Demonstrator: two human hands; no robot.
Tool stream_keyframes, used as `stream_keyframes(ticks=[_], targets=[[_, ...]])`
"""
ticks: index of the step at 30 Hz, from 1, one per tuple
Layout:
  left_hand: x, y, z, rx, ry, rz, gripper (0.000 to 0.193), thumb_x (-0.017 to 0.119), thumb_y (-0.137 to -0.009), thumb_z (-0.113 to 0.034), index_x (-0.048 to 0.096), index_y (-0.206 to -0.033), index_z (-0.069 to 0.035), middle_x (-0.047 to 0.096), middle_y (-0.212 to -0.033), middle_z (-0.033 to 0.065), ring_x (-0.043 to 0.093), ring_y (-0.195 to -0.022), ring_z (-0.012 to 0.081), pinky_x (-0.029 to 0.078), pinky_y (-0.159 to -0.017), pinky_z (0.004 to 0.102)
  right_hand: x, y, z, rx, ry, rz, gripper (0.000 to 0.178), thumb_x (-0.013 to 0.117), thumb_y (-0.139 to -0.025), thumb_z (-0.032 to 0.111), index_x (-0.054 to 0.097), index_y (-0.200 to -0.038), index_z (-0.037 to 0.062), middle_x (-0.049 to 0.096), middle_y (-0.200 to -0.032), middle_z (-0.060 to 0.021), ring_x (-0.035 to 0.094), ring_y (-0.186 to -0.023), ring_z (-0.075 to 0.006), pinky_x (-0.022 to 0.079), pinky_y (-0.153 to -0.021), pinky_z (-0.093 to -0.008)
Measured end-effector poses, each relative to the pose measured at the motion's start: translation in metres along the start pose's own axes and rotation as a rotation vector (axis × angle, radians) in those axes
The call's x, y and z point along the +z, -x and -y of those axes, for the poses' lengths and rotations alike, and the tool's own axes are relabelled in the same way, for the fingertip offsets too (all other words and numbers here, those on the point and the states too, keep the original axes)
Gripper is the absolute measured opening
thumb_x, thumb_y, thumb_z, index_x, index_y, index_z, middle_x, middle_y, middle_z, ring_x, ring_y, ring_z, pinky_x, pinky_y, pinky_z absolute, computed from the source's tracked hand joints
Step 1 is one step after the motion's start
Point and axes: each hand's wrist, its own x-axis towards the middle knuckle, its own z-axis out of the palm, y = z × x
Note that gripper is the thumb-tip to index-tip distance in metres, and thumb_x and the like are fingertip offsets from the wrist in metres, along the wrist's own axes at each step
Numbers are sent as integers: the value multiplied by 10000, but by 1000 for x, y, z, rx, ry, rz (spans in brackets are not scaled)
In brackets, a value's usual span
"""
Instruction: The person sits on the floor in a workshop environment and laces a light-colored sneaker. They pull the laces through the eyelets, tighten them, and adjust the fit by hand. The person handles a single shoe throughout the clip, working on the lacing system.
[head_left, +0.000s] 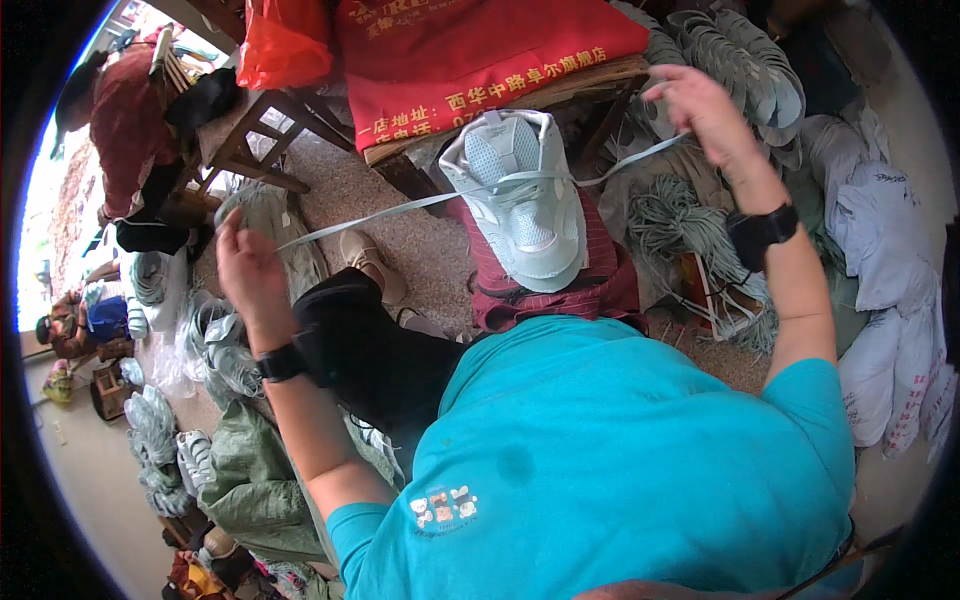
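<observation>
A pale grey-green shoe upper [535,235] lies toe towards me on a dark red striped cloth [480,270] over my lap. One flat, pale shoelace [390,210] runs across it and out to both sides. My left hand [250,265], raised on the left, is closed on one end, and that stretch is pulled nearly straight. Higher up on the right, my right hand [708,115] grips the other stretch near its end, which curves slightly; its index finger points outward. Both hands are well away from the upper.
Just beyond the upper stands a wooden bench [400,148] covered with a red printed cloth [480,60]. Bundled laces [675,230] and stacked shoe parts [735,65] lie at right, beside white sacks [890,230]. Another person [135,120] is at far left, near a wooden stool [255,140].
</observation>
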Motion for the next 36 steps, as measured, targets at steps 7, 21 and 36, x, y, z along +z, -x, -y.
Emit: stream_keyframes(ticks=[7, 21, 36], targets=[[-81, -41, -39, 217, -109, -234, 233, 466, -993, -162, 559, -1115, 14, 404, -603, -32, 305, -467, 64, 256, -435, 223, 120, 21, -24, -59, 34, 270, 113, 569, -940, 110, 602, -1005, 24, 634, -836, -14, 590, -736, -67, 479, -637, -217], [108, 113, 135, 587, -1100, 638, 333, 753, -746, -76, 579, -1030, -66, 505, -1024, 108, 487, -981, 237, 441, -847, 334, 123, 17, -19, -142, 512, 306, 142, 622, -809, 148, 567, -812, 16, 615, -711, -101, 607, -690, -191, 468, -618, -342], [111, 128, 90, 630, -1414, 890, 170, 586, -945, -165, 580, -1004, -5, 495, -734, 32, 521, -712, 153, 461, -668, 309, 153, 18, 21, -771, 1309, 414, 102, 582, -748, 91, 542, -827, 40, 627, -737, -126, 652, -714, -303, 531, -618, -398]])
